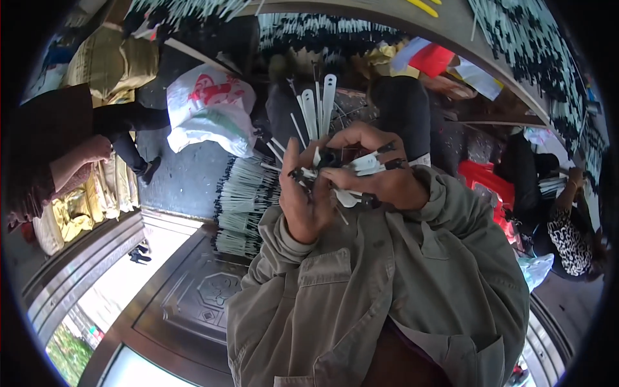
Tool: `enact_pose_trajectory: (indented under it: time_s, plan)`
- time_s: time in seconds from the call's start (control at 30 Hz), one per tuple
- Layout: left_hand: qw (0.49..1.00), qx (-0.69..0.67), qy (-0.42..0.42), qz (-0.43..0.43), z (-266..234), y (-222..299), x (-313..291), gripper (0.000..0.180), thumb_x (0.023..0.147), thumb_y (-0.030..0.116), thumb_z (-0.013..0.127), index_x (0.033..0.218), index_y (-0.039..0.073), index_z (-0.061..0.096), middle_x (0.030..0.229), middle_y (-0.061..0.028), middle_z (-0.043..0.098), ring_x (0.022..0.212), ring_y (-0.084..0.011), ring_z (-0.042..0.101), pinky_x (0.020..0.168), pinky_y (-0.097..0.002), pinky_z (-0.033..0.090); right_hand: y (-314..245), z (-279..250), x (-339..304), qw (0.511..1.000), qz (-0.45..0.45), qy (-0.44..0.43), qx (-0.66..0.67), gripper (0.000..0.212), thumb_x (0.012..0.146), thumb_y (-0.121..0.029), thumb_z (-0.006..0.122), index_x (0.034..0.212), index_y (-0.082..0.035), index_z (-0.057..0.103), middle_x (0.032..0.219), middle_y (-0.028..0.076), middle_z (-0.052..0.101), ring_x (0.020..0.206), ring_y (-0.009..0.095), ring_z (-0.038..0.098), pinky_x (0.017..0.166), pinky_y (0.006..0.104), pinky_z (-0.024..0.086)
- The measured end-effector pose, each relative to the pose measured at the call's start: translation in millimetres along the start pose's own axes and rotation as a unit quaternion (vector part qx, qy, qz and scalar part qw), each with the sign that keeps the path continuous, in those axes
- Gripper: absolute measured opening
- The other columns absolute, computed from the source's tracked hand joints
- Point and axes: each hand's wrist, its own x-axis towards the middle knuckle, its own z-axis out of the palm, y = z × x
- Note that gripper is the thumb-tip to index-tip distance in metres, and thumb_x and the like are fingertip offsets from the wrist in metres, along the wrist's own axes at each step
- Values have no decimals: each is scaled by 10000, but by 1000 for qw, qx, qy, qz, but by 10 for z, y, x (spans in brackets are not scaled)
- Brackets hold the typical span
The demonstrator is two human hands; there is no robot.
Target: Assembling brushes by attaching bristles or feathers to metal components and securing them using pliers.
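In front of my chest, both hands meet around a small cluster of white plastic strips with black ends. My left hand (302, 211) is closed on the cluster from the left, thumb and fingers bent upward around it. From the other side my right hand (403, 184) curls over, pinching white strips with black tips (369, 164). A black piece (329, 157) sits between the fingers; its exact kind is unclear. Just beyond the hands, long flat white strips with holed ends (328, 97) stick up between my knees; their lower ends are hidden.
Stacked bundles of black-tipped white sticks (245, 203) lie left of my hands. A white plastic bag (213, 106) stands beyond them. Ahead, a table edge (451, 26) carries heaps of similar sticks. One person (51, 148) is at left, another (570, 238) at right near a red stool (487, 184).
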Motion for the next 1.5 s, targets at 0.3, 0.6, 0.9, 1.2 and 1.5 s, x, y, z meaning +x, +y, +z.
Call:
enact_pose_trajectory:
  time_s: [0.3, 0.6, 0.9, 1.2, 1.5]
  plan:
    - [990, 74, -115, 42, 17, 54, 114, 487, 801, -77, 480, 1249, 21, 315, 1071, -269, 554, 930, -380, 590, 760, -403, 496, 50, -171, -159, 1000, 3, -24, -7, 380, 708, -128, 756, 976, 5, 521, 844, 57, 568, 760, 72, 532, 638, 232, 432]
    - [996, -7, -27, -83, -60, 58, 118, 432, 648, 139, 768, 1007, -39, 605, 907, -139, 628, 820, -203, 612, 725, -284, 468, 67, -424, -10, 937, 157, -170, 261, 536, 682, -190, 771, 1098, -2, 491, 983, 59, 564, 837, 100, 524, 751, 278, 411]
    - [960, -222, -142, -94, -216, -33, 156, 387, 657, 206, 763, 925, -32, 616, 879, -115, 615, 808, -199, 573, 727, -299, 438, 289, -200, -199, 979, 25, -192, 65, 99, 783, -70, 637, 823, 20, 638, 777, 97, 628, 646, 134, 601, 562, 256, 432]
    - [991, -75, -111, 20, -151, -12, 59, 406, 618, 139, 785, 943, -8, 592, 821, -98, 607, 748, -215, 582, 672, -325, 453, 432, -31, -321, 992, -15, -118, 42, 135, 725, -125, 696, 785, -33, 618, 692, 97, 581, 629, 226, 597, 533, 291, 418]
    - [991, -59, -111, -32, -97, 25, 86, 308, 657, 117, 722, 914, 7, 591, 841, -97, 602, 758, -215, 581, 702, -310, 452, 493, -109, -163, 969, 121, -168, 131, 205, 710, -78, 706, 665, 22, 533, 573, 35, 525, 564, 27, 469, 487, 238, 354]
